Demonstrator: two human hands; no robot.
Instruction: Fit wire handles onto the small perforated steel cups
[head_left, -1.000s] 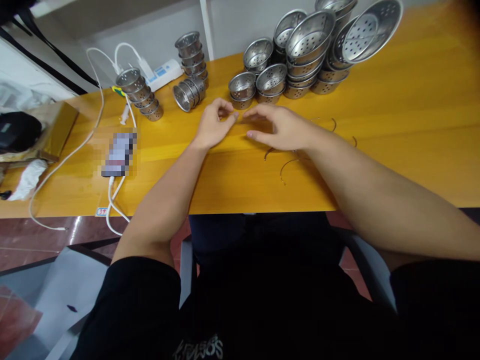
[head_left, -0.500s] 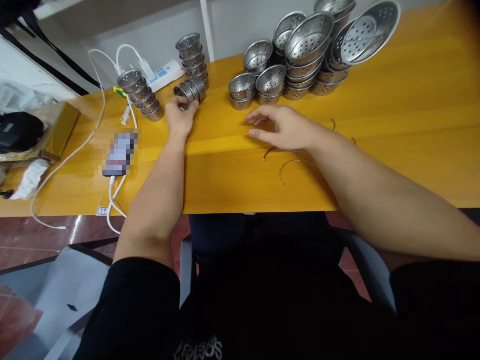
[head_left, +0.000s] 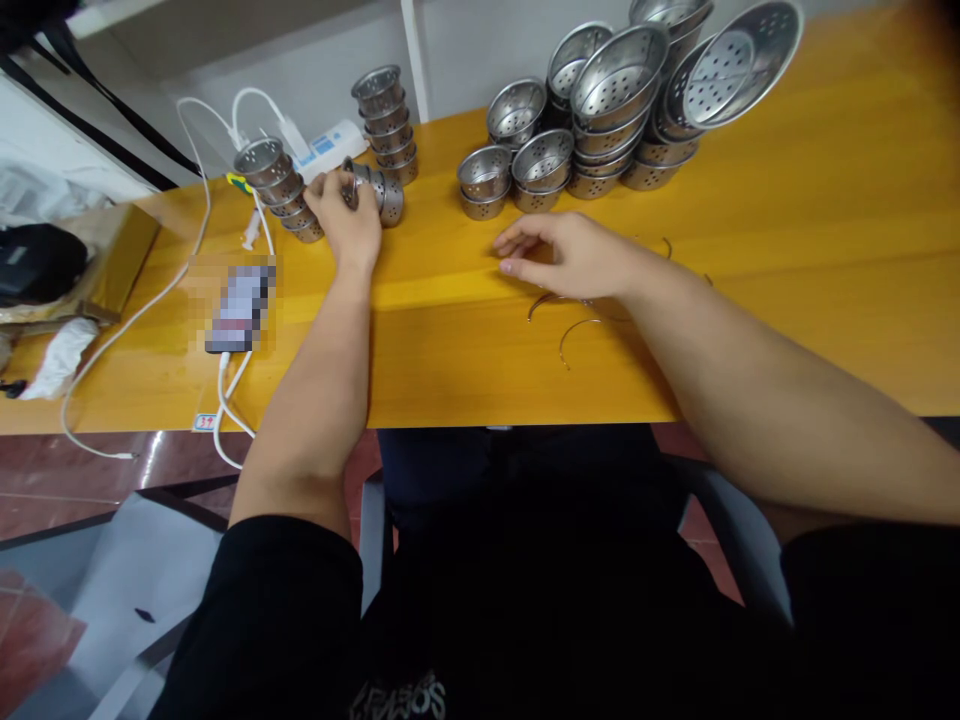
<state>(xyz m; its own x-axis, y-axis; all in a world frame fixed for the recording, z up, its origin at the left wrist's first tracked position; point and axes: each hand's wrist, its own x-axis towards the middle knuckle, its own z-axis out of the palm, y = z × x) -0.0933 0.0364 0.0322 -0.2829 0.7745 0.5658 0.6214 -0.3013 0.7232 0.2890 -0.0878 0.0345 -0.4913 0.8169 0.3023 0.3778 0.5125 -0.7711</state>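
Note:
My left hand (head_left: 346, 222) is closed around the left end of a tipped stack of small perforated steel cups (head_left: 391, 200); the fingers hide part of it. Just left of that hand leans another stack of perforated cups (head_left: 281, 185), and an upright stack (head_left: 388, 120) rises behind. My right hand (head_left: 566, 255) holds nothing; its fingers are loosely bent, with the thumb apart from them. Thin curved metal wires (head_left: 577, 325) lie on the table beneath and beside the right hand. In front of it stand several larger perforated steel bowls (head_left: 544, 160), nested in stacks.
A wide perforated bowl (head_left: 765, 70) tilts out at the back right. On the left of the wooden table (head_left: 450, 370) are a phone (head_left: 241, 308) with a white cable, a power strip (head_left: 334, 148), a small syringe-like item (head_left: 253, 230) and a black case (head_left: 41, 262).
My left hand has moved slightly left, and the tipped cup stack has shifted left and toward me, away from the upright stack. My right hand stays almost still.

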